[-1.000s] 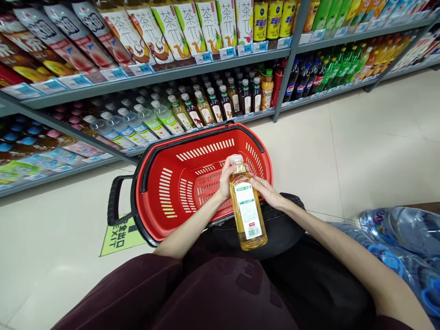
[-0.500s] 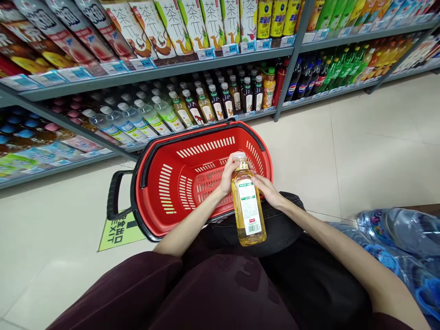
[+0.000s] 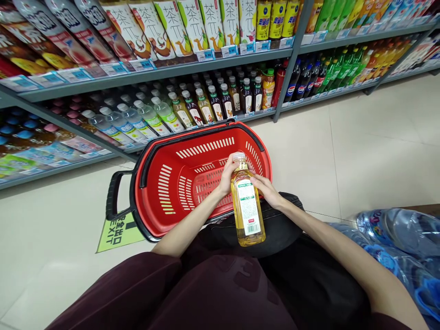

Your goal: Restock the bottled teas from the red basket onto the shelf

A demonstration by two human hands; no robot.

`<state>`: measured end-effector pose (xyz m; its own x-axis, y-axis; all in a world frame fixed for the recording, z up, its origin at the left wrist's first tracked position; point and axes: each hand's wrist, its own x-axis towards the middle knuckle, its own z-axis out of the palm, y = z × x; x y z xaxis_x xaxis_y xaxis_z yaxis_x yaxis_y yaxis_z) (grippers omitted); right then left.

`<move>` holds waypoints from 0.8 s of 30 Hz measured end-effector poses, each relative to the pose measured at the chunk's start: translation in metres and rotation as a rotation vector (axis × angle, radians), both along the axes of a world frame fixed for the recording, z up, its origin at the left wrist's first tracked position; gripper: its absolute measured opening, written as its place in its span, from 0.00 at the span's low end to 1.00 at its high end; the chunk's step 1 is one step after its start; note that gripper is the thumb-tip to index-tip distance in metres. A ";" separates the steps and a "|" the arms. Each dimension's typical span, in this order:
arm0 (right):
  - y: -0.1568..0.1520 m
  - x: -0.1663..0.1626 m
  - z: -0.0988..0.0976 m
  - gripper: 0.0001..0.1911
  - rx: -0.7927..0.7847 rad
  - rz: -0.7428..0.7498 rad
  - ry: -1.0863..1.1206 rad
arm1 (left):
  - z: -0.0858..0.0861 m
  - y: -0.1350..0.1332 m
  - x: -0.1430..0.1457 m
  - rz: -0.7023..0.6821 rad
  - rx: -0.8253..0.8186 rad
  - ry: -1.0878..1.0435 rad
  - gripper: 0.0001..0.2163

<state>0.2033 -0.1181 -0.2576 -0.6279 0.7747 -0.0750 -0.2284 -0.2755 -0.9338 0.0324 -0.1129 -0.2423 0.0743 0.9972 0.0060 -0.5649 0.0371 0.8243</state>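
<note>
Between my hands is a clear bottle (image 3: 248, 206) of yellow drink with a white cap, its label of green and white print facing me and its base tilted toward my body. My left hand (image 3: 227, 176) wraps round the neck just under the cap. On the other side, my right hand (image 3: 266, 189) grips the shoulder, its far fingers hidden behind the bottle. Below and beyond them stands a red shopping basket (image 3: 165, 178) with slotted walls and a black handle (image 3: 115, 195); nothing shows in the visible part of its floor.
Ahead runs a grey shelf unit (image 3: 192, 64) with price tags, cartons (image 3: 202, 27) above and rows of drink bottles (image 3: 180, 110) below. Large water bottles (image 3: 395, 233) stand at my right. A green exit sign (image 3: 117, 233) lies on the floor left of the basket.
Almost nothing differs. The whole view has shifted very slightly; both hands keep the same hold on the bottle, and the basket stays where it was.
</note>
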 end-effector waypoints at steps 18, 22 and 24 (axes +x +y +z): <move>0.000 -0.001 0.005 0.26 0.007 -0.014 -0.028 | 0.004 0.001 0.001 0.014 -0.042 0.055 0.20; 0.000 -0.001 0.006 0.27 0.008 -0.019 -0.029 | 0.006 0.002 0.000 0.010 -0.057 0.043 0.19; 0.000 -0.001 0.007 0.28 0.004 -0.015 -0.036 | 0.007 0.004 -0.003 -0.015 -0.068 0.015 0.19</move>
<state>0.2019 -0.1184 -0.2504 -0.6133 0.7842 -0.0941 -0.1985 -0.2683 -0.9427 0.0299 -0.1091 -0.2355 0.0887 0.9941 -0.0629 -0.5517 0.1016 0.8279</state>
